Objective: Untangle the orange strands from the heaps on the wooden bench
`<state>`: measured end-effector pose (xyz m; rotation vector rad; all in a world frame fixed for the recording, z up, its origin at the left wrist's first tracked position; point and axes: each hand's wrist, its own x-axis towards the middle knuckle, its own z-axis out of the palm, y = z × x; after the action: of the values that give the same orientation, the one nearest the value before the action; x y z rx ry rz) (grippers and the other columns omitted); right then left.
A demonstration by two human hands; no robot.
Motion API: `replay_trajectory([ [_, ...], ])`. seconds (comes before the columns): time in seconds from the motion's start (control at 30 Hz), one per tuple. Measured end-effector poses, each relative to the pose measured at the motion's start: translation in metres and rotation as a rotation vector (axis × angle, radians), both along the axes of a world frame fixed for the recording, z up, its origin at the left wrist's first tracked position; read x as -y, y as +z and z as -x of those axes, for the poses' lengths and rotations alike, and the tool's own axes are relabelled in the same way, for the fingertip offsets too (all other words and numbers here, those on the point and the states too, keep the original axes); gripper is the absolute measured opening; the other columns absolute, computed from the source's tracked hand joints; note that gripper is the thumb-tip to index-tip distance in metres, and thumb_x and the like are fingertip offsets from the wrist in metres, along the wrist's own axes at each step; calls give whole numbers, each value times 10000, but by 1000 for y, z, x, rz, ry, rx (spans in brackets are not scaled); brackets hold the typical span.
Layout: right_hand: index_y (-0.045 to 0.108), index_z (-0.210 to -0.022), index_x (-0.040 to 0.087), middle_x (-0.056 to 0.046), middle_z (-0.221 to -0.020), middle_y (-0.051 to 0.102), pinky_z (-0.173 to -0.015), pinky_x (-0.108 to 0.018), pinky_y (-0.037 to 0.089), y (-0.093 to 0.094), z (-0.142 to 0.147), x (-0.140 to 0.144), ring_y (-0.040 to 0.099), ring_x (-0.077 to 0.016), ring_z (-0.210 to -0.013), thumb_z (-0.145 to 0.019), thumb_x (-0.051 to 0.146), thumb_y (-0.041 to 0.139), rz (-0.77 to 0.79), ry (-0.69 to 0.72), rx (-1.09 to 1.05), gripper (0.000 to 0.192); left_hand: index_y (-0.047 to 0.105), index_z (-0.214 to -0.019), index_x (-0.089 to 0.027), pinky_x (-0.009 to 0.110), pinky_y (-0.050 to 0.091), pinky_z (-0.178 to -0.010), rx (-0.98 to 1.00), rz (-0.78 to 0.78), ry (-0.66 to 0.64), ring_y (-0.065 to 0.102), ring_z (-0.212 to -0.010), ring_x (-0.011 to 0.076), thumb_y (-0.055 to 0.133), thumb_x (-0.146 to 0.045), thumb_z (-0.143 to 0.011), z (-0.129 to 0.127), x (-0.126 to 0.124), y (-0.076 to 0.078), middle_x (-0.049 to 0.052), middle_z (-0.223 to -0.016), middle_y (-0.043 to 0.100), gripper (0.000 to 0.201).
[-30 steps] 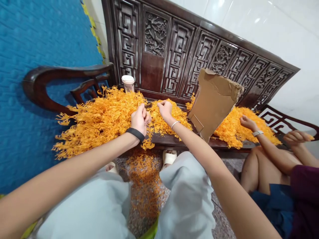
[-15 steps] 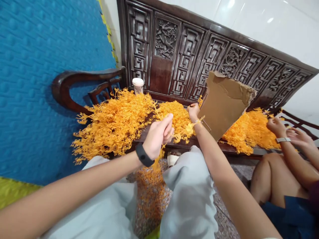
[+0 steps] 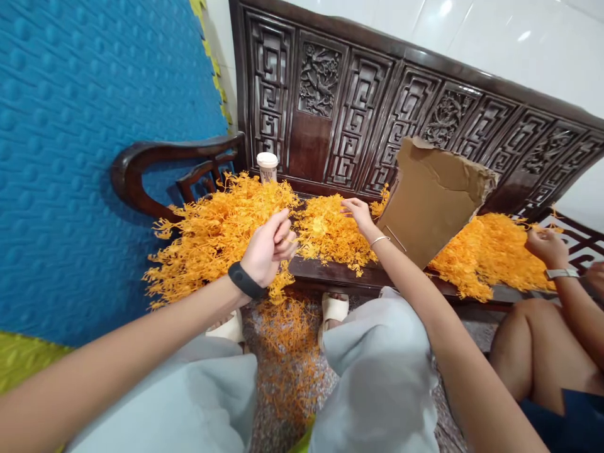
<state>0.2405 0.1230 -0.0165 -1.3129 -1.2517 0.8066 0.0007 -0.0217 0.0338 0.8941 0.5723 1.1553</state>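
My left hand, with a black band on its wrist, is closed in front of the large left heap of orange plastic sprigs. A bunch of orange sprigs hangs just below its fist; the fingers hide the grip itself. Over the smaller middle heap of orange sprigs is my right hand, its fingers stretched out and apart, with nothing visible held. A thin bangle circles the right wrist. Both heaps lie on a dark wooden bench.
A cardboard piece leans between the middle heap and another orange heap. At the right, a co-worker's hand holds orange sprigs. Behind the left heap stands a white-lidded container. Loose orange bits litter the floor between my legs.
My left hand has moved left, away from my right hand. The right hand's fingers have opened, and the orange strand that stretched between the hands is gone from there.
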Motion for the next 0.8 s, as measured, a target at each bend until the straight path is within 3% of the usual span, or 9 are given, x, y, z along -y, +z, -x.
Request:
replay_trajectory([
  [0.13,600,-619,145,-95,-662,641,-566,-242,466,15,37,37,593,-140,-602,-746,660,419,229,395,-45,561,240,-416,-172,197,184,-342,10,20,59,142,-275,43,357,-301,-882,8,-10,-2,-69,-324,142,497],
  [0.23,654,-729,144,-112,-751,671,-638,-281,496,23,59,71,624,-173,-707,-735,724,348,351,690,-87,655,235,-411,-172,203,199,-344,24,25,96,134,-272,50,323,-289,-891,14,-17,0,-63,-312,136,501],
  [0.3,657,-862,143,-116,-890,677,-677,-299,502,26,68,86,630,-177,-765,-742,710,360,365,797,-139,651,228,-411,-172,205,211,-347,39,34,121,130,-272,51,316,-288,-893,17,-21,2,-60,-308,134,503],
  [0.4,608,-1002,174,-95,-1038,649,-695,-286,503,28,75,95,628,-156,-786,-719,600,535,343,812,-227,517,219,-414,-171,203,222,-351,47,45,139,127,-273,51,315,-289,-894,17,-24,2,-60,-304,133,503],
  [0.47,588,-985,194,-73,-1051,644,-684,-276,503,26,78,93,626,-138,-759,-693,486,633,319,788,-288,415,221,-413,-172,205,216,-349,44,40,128,126,-274,53,309,-288,-894,15,-25,1,-58,-301,136,503],
  [0.63,589,-788,170,-42,-892,671,-666,-246,493,22,83,89,609,-104,-683,-660,334,683,254,729,-344,229,237,-406,-173,210,198,-346,32,19,104,124,-275,54,304,-276,-892,12,-25,-5,-58,-299,144,502],
  [0.8,577,-713,173,-7,-751,661,-681,-240,482,25,80,85,595,-88,-633,-640,277,678,158,575,-308,162,228,-417,-174,205,202,-344,40,42,135,126,-280,51,349,-297,-880,15,-27,-6,-63,-311,146,494],
])
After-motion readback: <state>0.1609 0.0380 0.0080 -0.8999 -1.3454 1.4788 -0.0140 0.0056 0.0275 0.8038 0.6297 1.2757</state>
